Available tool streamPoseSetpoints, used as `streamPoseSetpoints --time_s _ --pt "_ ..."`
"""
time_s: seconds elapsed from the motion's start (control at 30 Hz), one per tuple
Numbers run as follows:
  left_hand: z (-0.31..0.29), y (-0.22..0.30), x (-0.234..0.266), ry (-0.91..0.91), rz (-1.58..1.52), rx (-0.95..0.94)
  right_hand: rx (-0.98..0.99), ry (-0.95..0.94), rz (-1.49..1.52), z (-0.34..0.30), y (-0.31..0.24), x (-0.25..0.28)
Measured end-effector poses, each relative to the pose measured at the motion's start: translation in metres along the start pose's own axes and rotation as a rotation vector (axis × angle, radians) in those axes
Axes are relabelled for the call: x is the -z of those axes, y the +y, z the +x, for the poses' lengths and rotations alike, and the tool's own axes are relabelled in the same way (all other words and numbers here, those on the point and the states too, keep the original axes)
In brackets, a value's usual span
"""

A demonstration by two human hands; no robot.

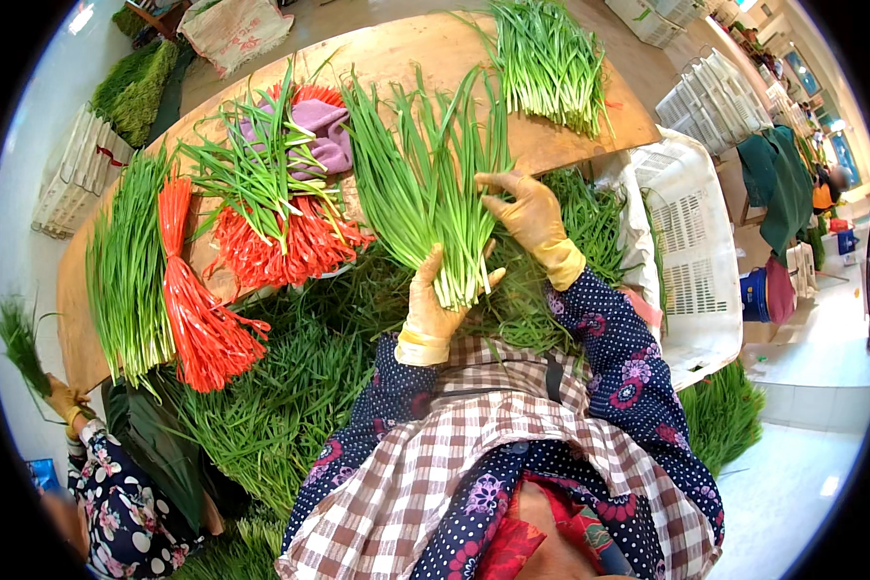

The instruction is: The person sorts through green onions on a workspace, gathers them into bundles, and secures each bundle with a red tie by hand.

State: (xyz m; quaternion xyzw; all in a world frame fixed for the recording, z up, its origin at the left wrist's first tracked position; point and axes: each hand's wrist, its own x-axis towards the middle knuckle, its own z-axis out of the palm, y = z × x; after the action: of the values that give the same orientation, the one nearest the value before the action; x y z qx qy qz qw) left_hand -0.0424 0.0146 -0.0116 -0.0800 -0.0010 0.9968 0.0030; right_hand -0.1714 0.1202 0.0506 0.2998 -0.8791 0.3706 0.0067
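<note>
My left hand (433, 304), in a yellowish rubber glove, is closed round the white lower ends of a bunch of garlic chives (425, 184). The green leaves of the bunch fan out away from me over the table edge. At the bunch's right side is my gloved right hand (530, 217), its thumb and fingers curved and apart, fingertips against the outer leaves. Left of the bunch, loose chives (271, 174) lie across a pile of red plastic ties (275, 246) and a purple cloth (321, 135).
Chive bundles lie at the table's (396, 43) far right (549, 68) and left (130, 275), beside a knotted red tie bundle (198, 290). Loose greens (271, 377) heap below the edge. A white crate (691, 261) stands right. A co-worker's gloved hand (66, 401) holds greens at far left.
</note>
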Motion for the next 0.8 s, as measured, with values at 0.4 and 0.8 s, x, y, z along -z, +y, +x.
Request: streamPoseSetpoints --time_s 0.4,0.8 --pt "-0.004 0.003 0.002 0.058 -0.054 -0.01 0.138 -0.037 -0.23 0.001 -0.002 -0.017" --pt "-0.003 0.002 -0.003 0.039 -0.048 -0.015 0.014 -0.028 -0.012 0.014 -0.021 -0.015"
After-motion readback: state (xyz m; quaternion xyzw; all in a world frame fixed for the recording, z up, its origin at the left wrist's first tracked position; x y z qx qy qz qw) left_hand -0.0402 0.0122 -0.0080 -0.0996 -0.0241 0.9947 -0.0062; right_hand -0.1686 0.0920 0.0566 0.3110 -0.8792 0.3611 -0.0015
